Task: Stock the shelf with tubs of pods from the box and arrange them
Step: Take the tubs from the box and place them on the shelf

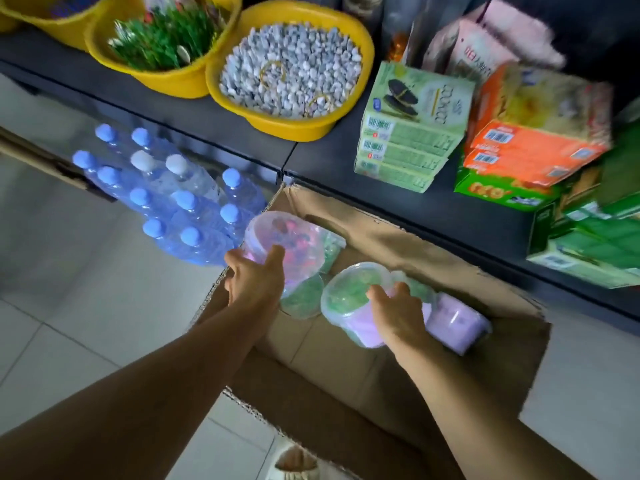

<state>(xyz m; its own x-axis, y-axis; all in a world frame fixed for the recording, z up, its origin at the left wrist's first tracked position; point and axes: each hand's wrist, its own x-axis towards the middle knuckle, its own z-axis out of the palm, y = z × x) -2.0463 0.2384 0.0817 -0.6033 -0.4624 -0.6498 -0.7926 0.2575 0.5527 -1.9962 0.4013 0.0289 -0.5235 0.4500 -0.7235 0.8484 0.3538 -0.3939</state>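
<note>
An open cardboard box (408, 247) stands on the floor against the dark shelf (325, 161). Inside lie several clear-lidded tubs of pods. My left hand (254, 282) grips a pink tub (287, 244) lifted at the box's left corner. My right hand (398, 315) holds a tub with green pods and a lilac body (353, 299) over the middle of the box. A lilac tub (457, 323) lies to the right of it, and a green one (301, 296) sits between my hands.
Yellow basins of white pebbles (291, 71) and green plants (162, 39) sit on the shelf. Green boxes (408, 133), orange boxes (533, 133) and more cartons crowd its right side. A pack of water bottles (173, 199) stands on the tiled floor left of the box.
</note>
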